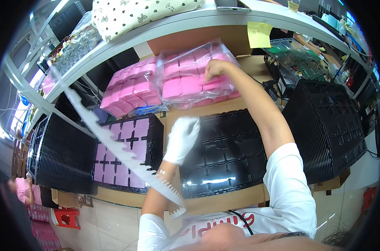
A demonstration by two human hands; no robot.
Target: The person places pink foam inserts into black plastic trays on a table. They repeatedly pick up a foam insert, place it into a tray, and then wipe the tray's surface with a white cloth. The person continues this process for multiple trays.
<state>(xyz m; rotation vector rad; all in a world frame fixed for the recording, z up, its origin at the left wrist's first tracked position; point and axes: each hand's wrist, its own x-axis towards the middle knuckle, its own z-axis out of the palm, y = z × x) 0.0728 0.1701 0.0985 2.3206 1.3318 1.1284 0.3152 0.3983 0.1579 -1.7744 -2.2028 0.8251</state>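
Note:
My left hand (pixel 183 138), in a white glove, hovers near the gap between two black trays, blurred by motion so its fingers do not show clearly. My bare right hand (pixel 218 70) reaches to the far side, its fingers curled at a clear plastic bag of stacked pink blocks (pixel 190 83). Whatever those fingers pinch is hidden. Below my hands lies a shiny black tray (pixel 223 157) with cross-shaped ridges. Left of it, another black tray (pixel 156 138) holds pink pieces in its pockets. A pale saw-toothed strip (pixel 114 146) crosses in front of my left forearm; its kind is unclear.
More wrapped pink blocks (pixel 131 90) sit at the back left. Black tray stacks stand at the left (pixel 62 154) and right (pixel 328 125). A white shelf edge (pixel 164 25) spans the back, with a yellow note (pixel 259 35) and green circuit boards (pixel 301 58) beneath.

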